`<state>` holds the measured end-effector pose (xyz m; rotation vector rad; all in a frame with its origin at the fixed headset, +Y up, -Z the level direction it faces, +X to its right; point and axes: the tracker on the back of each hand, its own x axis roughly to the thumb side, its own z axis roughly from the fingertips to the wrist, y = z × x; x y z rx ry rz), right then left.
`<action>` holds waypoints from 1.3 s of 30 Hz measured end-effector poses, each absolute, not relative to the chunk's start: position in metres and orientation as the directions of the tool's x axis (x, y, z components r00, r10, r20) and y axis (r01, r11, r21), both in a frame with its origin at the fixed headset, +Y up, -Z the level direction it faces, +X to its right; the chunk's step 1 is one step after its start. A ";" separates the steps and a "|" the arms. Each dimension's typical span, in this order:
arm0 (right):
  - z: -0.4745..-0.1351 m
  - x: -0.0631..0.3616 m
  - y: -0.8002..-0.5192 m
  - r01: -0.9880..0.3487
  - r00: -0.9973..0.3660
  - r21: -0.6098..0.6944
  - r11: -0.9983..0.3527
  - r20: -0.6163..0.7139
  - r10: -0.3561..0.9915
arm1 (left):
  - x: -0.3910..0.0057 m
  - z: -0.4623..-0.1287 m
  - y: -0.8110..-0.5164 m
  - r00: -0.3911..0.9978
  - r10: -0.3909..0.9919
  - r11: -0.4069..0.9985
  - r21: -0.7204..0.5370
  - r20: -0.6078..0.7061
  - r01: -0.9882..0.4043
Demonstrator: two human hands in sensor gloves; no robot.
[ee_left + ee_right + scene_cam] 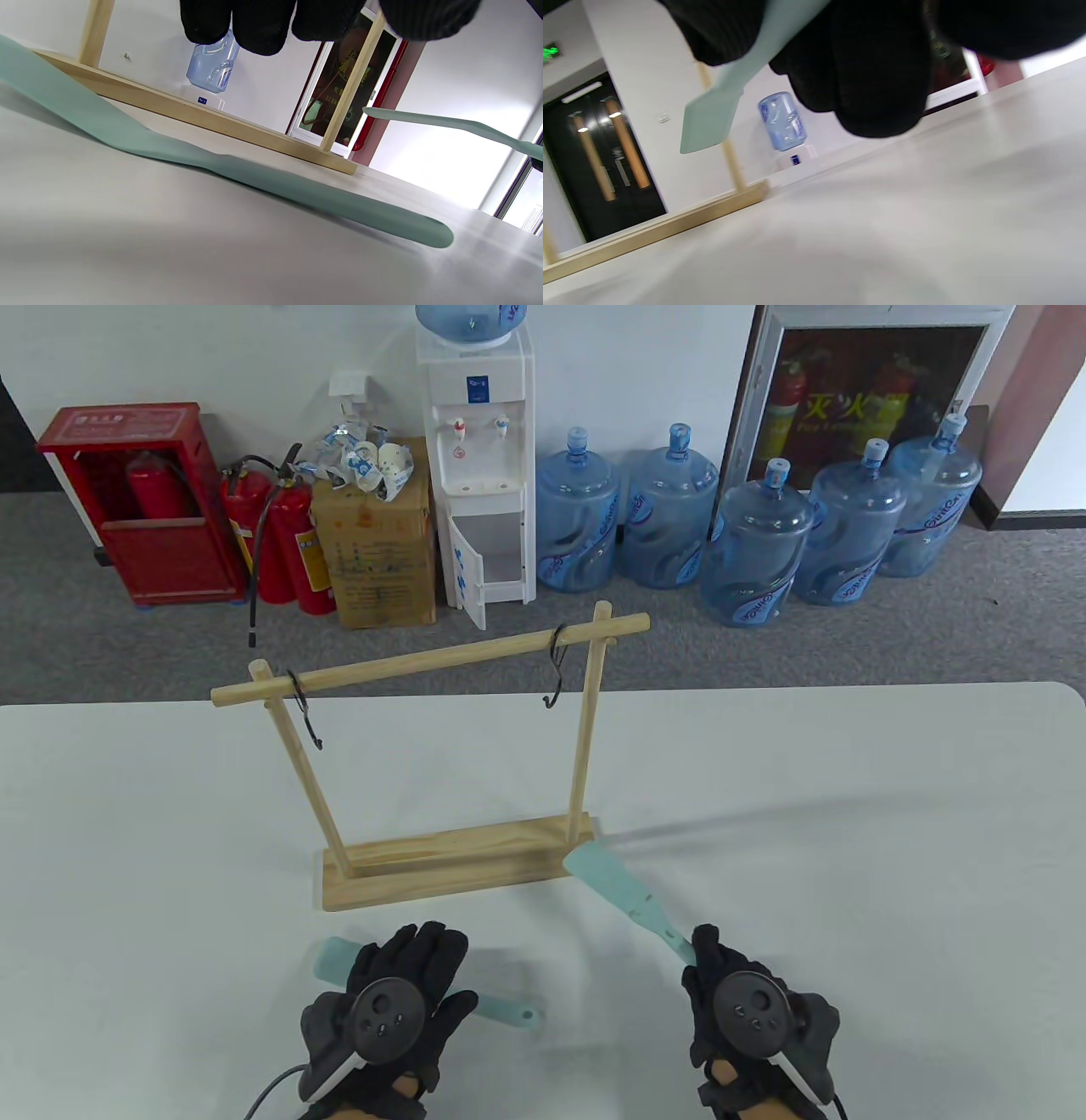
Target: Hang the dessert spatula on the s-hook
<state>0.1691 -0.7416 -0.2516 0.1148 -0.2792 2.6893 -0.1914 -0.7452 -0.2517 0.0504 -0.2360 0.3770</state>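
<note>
A wooden rack [441, 861] stands mid-table with two black S-hooks on its bar, one at the left [307, 714] and one at the right [556, 668]. My right hand [711, 963] grips a mint dessert spatula [618, 884] by its handle and holds it above the table, blade pointing up-left beside the rack's right post. In the right wrist view the fingers [865, 63] wrap the handle, with the blade [706, 123] in the air. A second mint spatula [501, 1008] lies flat on the table. My left hand [416, 963] hovers over it, fingers [258, 25] spread and not touching the spatula [254, 178].
The white table [848, 831] ends just behind the rack. Beyond it on the floor stand a water dispenser [479, 466], several blue water bottles [755, 543], a cardboard box [373, 551] and red fire extinguishers [284, 534].
</note>
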 end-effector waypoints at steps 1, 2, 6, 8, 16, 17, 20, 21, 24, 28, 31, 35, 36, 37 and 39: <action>-0.251 0.165 -0.741 -0.441 -0.896 -0.158 -0.883 0.138 0.423 | -0.191 -0.251 -0.745 0.903 0.358 0.928 0.012 0.238 -0.371; -0.251 0.159 -0.741 -0.474 -0.876 -0.117 -0.873 0.158 0.455 | -0.191 -0.251 -0.743 0.904 0.354 0.929 0.026 0.239 -0.370; -0.251 0.143 -0.743 -0.521 -0.838 -0.033 -0.853 0.214 0.503 | -0.189 -0.249 -0.740 0.913 0.332 0.931 0.071 0.239 -0.357; -0.251 0.137 -0.743 -0.538 -0.818 0.009 -0.843 0.238 0.524 | -0.186 -0.249 -0.739 0.910 0.335 0.928 0.082 0.244 -0.363; -0.251 0.123 -0.745 -0.563 -0.750 0.144 -0.814 0.323 0.576 | -0.162 -0.251 -0.739 0.930 0.222 0.961 0.094 0.293 -0.259; -0.251 0.122 -0.745 -0.565 -0.743 0.158 -0.810 0.330 0.582 | -0.159 -0.252 -0.740 0.929 0.213 0.963 0.094 0.302 -0.251; -0.250 0.119 -0.747 -0.582 -0.707 0.211 -0.785 0.345 0.617 | -0.152 -0.251 -0.739 0.926 0.198 0.967 0.093 0.320 -0.238; -0.250 0.117 -0.748 -0.586 -0.695 0.236 -0.775 0.346 0.631 | -0.151 -0.250 -0.739 0.927 0.200 0.967 0.090 0.318 -0.240; -0.248 0.113 -0.747 -0.603 -0.678 0.240 -0.761 0.347 0.648 | -0.151 -0.251 -0.738 0.926 0.207 0.965 0.087 0.315 -0.246; -0.248 0.112 -0.746 -0.594 -0.683 0.221 -0.773 0.369 0.630 | -0.153 -0.250 -0.737 0.926 0.187 0.964 0.122 0.328 -0.238; -0.245 0.110 -0.744 -0.577 -0.704 0.178 -0.797 0.385 0.596 | -0.153 -0.250 -0.734 0.934 0.179 0.960 0.154 0.308 -0.235; -0.239 0.105 -0.736 -0.489 -0.793 0.028 -0.872 0.402 0.458 | -0.153 -0.251 -0.730 0.951 0.162 0.952 0.211 0.265 -0.221; -0.238 0.106 -0.735 -0.479 -0.804 0.000 -0.878 0.403 0.438 | -0.154 -0.251 -0.729 0.952 0.164 0.947 0.229 0.257 -0.225; -0.238 0.106 -0.734 -0.472 -0.811 -0.022 -0.881 0.403 0.424 | -0.155 -0.251 -0.728 0.955 0.161 0.946 0.237 0.249 -0.222; -0.238 0.112 -0.731 -0.455 -0.834 -0.079 -0.887 0.386 0.393 | -0.160 -0.252 -0.727 0.962 0.153 0.944 0.256 0.225 -0.210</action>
